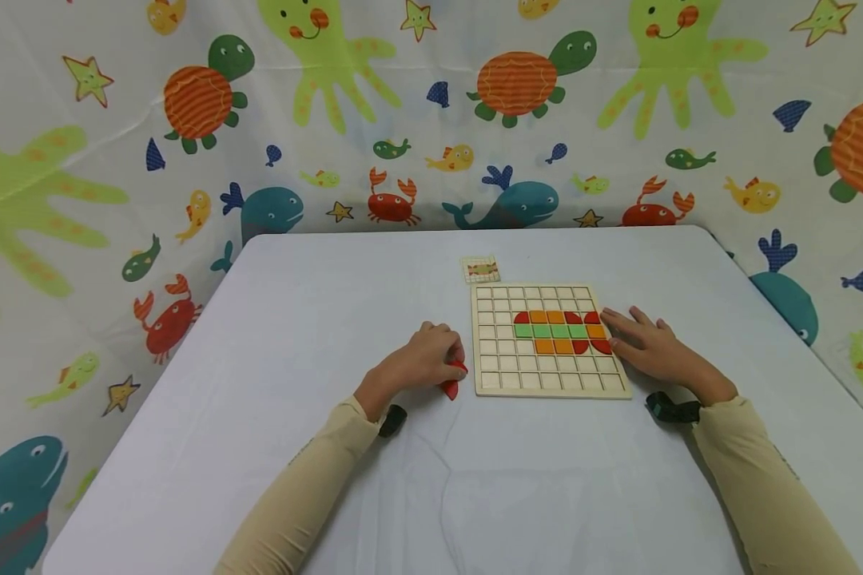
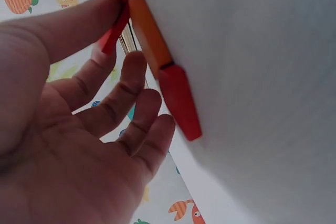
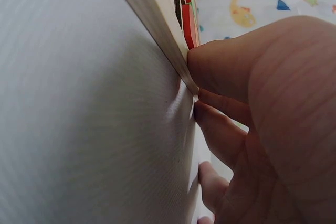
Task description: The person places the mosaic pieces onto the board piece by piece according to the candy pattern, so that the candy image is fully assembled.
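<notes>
My left hand [image 1: 426,357] is low over the table, left of a wooden grid board [image 1: 499,383]. Its thumb and index finger pinch a small red tile [image 2: 114,34]. Beneath that hand, an orange tile [image 2: 149,30] and a red tile [image 2: 179,100] lie in line on the cloth; in the head view the hand covers the orange one. Beside the board's right edge my right hand [image 1: 650,349] rests with fingers extended, the thumb touching the rim. Green tiles [image 1: 549,331] form a row on the board, between rows of orange tiles [image 1: 546,317] and rounded red tiles [image 1: 600,346].
A small pattern card [image 1: 480,270] lies just behind the board's far left corner. White cloth [image 1: 316,303] covers the table, with creases at the front. A curtain [image 1: 417,104] printed with sea animals hangs behind. Dark wrist straps [image 1: 672,408] sit close to the tabletop.
</notes>
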### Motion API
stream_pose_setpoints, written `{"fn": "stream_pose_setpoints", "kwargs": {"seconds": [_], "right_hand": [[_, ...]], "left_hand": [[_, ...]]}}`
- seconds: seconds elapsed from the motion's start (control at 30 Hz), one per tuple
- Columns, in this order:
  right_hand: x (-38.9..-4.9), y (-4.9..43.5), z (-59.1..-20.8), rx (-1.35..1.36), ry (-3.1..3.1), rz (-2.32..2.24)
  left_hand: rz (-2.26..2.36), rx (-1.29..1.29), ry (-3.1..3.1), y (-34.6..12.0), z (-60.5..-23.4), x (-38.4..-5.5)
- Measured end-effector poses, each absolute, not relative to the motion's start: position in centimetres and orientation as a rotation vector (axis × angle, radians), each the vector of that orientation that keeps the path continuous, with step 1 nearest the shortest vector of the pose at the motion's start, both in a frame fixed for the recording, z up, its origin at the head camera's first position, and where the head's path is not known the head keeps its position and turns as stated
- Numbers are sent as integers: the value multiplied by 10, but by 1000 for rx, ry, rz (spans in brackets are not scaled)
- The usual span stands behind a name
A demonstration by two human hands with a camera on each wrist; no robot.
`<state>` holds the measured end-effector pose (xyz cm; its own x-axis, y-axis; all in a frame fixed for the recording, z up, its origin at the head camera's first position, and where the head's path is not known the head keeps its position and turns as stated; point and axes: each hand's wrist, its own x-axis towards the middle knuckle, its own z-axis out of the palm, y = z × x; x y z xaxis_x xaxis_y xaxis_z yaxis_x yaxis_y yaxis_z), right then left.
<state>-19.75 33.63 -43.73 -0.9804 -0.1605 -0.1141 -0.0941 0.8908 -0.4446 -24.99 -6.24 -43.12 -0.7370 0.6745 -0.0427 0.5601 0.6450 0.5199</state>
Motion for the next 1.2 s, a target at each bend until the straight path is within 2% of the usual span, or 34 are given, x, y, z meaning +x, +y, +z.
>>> {"fn": "stream_pose_setpoints", "kwargs": {"seconds": [0.7, 1.2], "right_hand": [[-196, 338, -436, -190, 2900, -698], [-198, 337, -436, -186, 2895, -688]], "left_hand": [[1381, 687, 2338, -62, -416, -259], [1570, 672, 2277, -43, -409, -262]]}}
